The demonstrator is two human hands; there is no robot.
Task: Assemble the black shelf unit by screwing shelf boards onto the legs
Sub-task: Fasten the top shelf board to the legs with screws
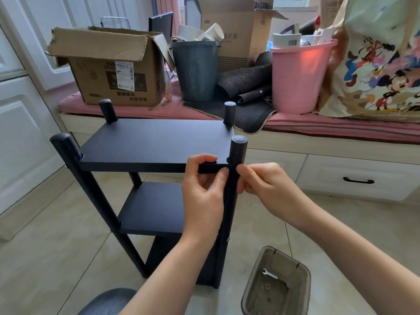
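The black shelf unit stands upright on the tiled floor with its top shelf board (154, 142) between several round black legs. A middle board (154, 208) sits lower down. My left hand (202, 192) pinches the top board's front edge, thumb on top, right beside the near right leg (236, 155). My right hand (268, 187) has its fingertips pinched against that leg at board height; whatever small part it holds is hidden. The near left leg (75, 167) stands free of both hands.
A clear plastic tub (250, 289) by my right forearm holds a small wrench (269, 274) and loose hardware. Behind the shelf, a pink-cushioned bench (341, 126) carries a cardboard box (113, 71), a grey bin (196, 69), a pink bucket (297, 76) and a cartoon bag (381, 60). A dark stool edge (109, 301) is below.
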